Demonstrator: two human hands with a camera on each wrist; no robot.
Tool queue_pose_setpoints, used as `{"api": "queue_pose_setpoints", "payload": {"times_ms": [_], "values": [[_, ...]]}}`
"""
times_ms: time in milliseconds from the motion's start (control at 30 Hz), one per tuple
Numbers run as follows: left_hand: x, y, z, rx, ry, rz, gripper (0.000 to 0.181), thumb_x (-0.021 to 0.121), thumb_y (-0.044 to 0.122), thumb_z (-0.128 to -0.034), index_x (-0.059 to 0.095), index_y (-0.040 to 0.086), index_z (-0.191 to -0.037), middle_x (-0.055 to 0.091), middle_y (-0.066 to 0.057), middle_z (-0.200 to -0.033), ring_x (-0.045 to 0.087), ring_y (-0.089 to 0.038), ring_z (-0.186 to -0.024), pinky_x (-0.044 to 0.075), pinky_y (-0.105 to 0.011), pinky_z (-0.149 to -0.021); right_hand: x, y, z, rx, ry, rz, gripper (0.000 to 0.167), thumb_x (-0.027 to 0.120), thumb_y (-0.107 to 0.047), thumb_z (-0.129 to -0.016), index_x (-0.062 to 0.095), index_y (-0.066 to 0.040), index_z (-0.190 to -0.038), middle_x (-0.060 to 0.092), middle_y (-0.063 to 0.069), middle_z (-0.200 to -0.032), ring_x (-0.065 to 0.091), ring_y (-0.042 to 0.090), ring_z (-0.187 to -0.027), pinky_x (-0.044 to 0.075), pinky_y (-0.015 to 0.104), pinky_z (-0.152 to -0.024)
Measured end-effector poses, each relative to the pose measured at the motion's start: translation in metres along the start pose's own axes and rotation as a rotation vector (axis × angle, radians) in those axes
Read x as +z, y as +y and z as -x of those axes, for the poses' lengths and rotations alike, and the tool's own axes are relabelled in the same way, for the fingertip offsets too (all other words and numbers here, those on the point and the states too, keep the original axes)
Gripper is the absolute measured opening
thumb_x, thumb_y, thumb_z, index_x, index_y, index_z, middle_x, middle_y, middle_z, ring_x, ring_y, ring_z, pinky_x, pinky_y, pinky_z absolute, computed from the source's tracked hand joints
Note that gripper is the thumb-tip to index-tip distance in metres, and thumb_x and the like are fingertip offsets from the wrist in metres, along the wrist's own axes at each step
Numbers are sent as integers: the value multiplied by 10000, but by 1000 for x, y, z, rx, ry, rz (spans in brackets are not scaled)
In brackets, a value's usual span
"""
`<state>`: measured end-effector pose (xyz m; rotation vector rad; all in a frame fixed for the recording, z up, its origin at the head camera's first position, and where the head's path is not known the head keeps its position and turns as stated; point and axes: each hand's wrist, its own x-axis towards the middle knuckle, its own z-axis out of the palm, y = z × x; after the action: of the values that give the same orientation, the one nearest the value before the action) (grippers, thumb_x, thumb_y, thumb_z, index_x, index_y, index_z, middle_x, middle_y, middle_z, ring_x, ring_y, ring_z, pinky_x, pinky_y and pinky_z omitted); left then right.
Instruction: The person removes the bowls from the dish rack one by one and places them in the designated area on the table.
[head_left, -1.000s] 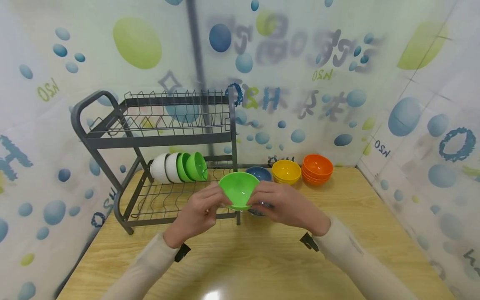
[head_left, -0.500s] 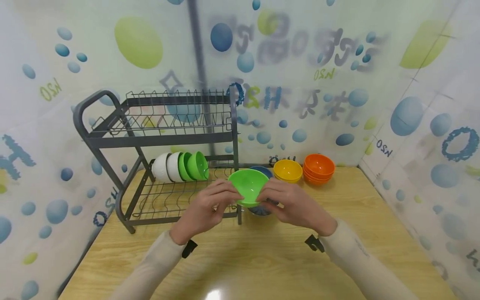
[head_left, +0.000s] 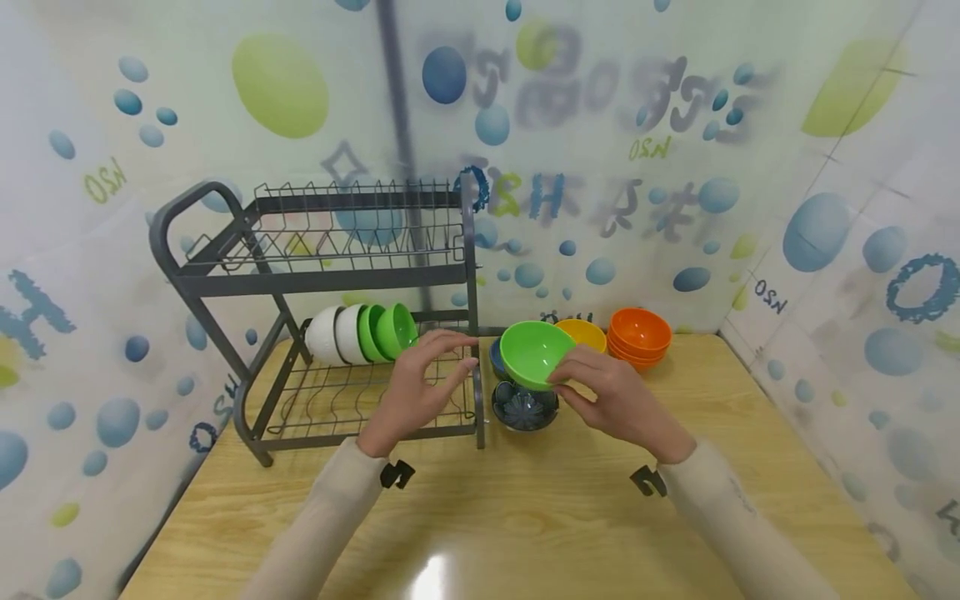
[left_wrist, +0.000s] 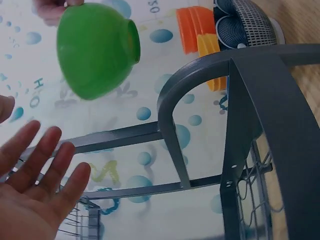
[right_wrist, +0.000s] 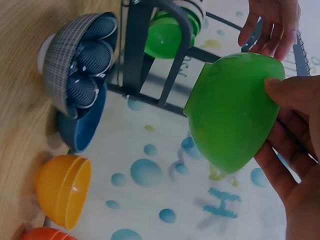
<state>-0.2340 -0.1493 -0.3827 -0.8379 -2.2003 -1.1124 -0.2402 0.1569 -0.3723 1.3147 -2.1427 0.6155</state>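
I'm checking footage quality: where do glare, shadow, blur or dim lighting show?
Head view: white glare on the pale wood-grain table at the frame's bottom, soft shadows too, and blurry-looking grey marks on the white dotted wall covering. Left wrist view: dimmer, the round green bowl looking darker. Right wrist view: also dimmer.

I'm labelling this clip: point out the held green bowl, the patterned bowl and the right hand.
Held green bowl [right_wrist: 232, 112]: right wrist view, outer wall.
Patterned bowl [head_left: 525, 408]: head view, patterned inside.
Right hand [head_left: 611, 397]: head view, back of the hand.

Held bowl brt grn; rack dk gry; flower bowl dk blu (petal ptn inside).
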Motion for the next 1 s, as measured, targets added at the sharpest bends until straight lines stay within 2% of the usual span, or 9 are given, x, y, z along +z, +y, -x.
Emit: {"api": "queue_pose_setpoints", "payload": {"times_ms": [133,233,433,600,733,867,1000], "values": [[4,-10,-4,-160,17,31,337,644,266,-1026,667,100,-1319,680,-61,-1301,642,-249,-1204,549,-469,-1027,2,14,10,24,29,23,272,862,12,-773,705,-101,-964,694,-26,-964,634,113,-883,600,317,-773],[8,-16,-8,-251,36,53,394,611,323,-1042,628,95,-1363,655,-81,-1329,633,-253,-1217,545,-477,-1039,5,25,18,44,39,35,274,866,16,-766,701,-99,-951,689,-23,-950,633,119,-862,600,331,-752],[13,-28,-20,-349,66,114,460,585,417,-1042,595,138,-1408,643,-79,-1354,631,-246,-1243,542,-439,-1056,9,41,32,112,17,75,256,870,3,-761,704,-104,-923,688,-16,-933,634,121,-855,611,348,-742],[15,-31,-29,-428,31,176,484,565,507,-1029,603,209,-1408,638,-39,-1393,653,-248,-1240,545,-467,-1042,14,50,46,166,-12,101,236,865,-8,-766,705,-113,-904,695,-17,-908,640,116,-827,609,339,-725],[19,-30,-34,-462,33,194,475,550,520,-1032,649,184,-1353,679,-59,-1310,682,-256,-1171,556,-486,-1009,17,53,57,195,-44,124,235,867,3,-753,719,-120,-888,706,-17,-891,643,115,-809,605,322,-715],[22,-31,-37,-440,49,174,427,534,489,-1049,720,151,-1231,732,-69,-1136,697,-224,-1024,584,-448,-947,21,54,67,216,-69,137,229,862,11,-747,720,-122,-869,704,-18,-877,635,116,-797,595,317,-705],[25,-33,-38,-411,56,160,428,529,458,-1059,738,102,-1169,737,-102,-1042,687,-213,-903,601,-430,-873,26,55,76,261,-113,138,202,857,-14,-769,727,-128,-873,711,-23,-893,638,116,-810,604,325,-727]]}}
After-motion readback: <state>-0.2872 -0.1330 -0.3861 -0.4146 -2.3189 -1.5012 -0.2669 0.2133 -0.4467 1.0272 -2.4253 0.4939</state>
